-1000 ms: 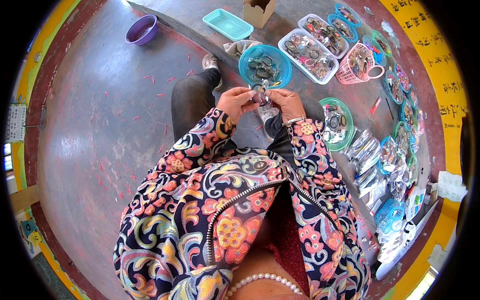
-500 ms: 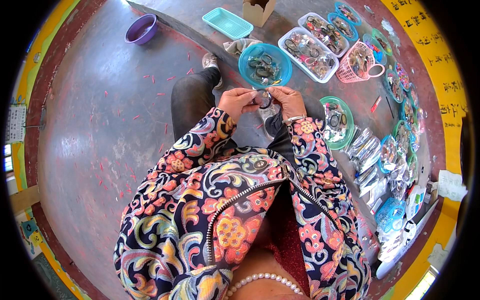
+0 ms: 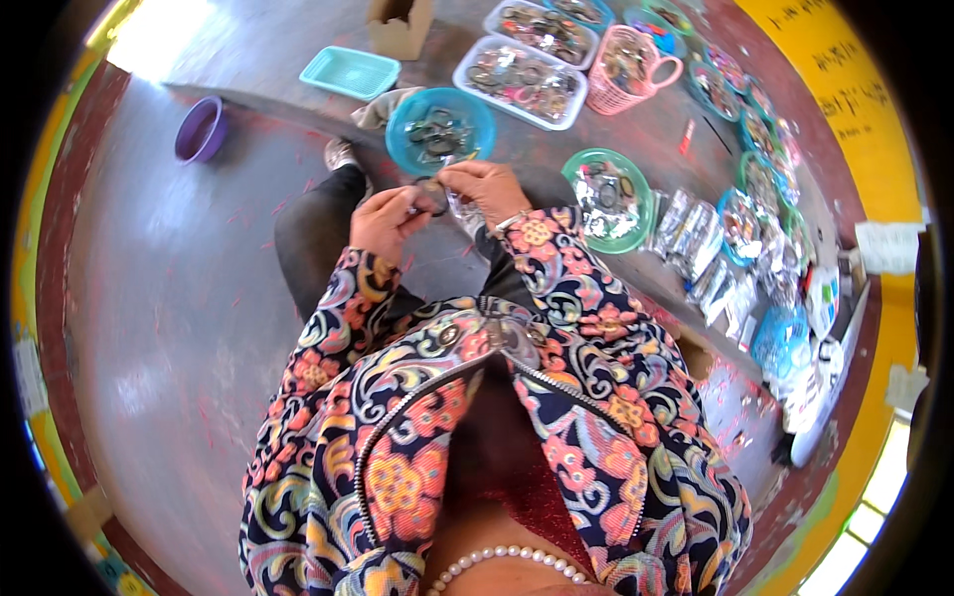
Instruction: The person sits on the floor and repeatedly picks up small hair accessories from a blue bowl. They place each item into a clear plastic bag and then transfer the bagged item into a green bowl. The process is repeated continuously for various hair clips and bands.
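Observation:
In front of my knees, my left hand (image 3: 384, 223) is closed in a pinch on a small dark ring-shaped band (image 3: 432, 197). Blur hides whether the band is a bracelet or something else. My right hand (image 3: 485, 191) is also pinched, its fingertips at the band's upper right side; what lies between them cannot be made out. Just beyond both hands sits a blue basin (image 3: 396, 139) with several dark rings and shiny packets in it. A green basin (image 3: 648, 223) of similar bands and packets stands to the right of my right hand.
White trays (image 3: 465, 81) of small goods and a pink handled basket (image 3: 599, 97) stand beyond the basins. Silvery packets (image 3: 686, 233) lie at the right. A turquoise tray (image 3: 343, 74), a cardboard box (image 3: 402, 38) and a purple basin (image 3: 189, 151) are farther off at the left.
My view has swung right, so hands and basins appear farther left. My right hand has tipped and sits higher than the left; the band shows less of its round opening.

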Demonstrator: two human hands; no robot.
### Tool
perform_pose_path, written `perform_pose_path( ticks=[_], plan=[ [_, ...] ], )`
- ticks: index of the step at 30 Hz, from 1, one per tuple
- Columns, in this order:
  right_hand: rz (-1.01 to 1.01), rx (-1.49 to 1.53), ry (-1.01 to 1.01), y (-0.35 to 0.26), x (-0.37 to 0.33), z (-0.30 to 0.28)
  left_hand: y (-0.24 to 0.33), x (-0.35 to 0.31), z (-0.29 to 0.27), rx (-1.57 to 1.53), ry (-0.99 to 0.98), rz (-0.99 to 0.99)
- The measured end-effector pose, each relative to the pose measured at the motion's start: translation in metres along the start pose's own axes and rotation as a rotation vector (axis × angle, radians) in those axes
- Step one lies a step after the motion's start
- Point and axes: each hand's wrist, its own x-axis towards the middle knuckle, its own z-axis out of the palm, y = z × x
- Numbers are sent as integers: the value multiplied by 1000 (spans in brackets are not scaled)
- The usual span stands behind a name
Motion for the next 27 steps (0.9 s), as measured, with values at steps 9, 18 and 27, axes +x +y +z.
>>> perform_pose_path(
  ticks=[9, 18, 27],
  plan=[
    [8, 47, -95, -17, -11, -8, 8, 4, 4, -163, -39, 49],
    [-99, 8, 428, -34, -34, -133, -2, 17, -42, -36, 78, 16],
    [205, -46, 844, 56, -79, -301, -28, 27, -63, 99, 136, -138]
  ],
)
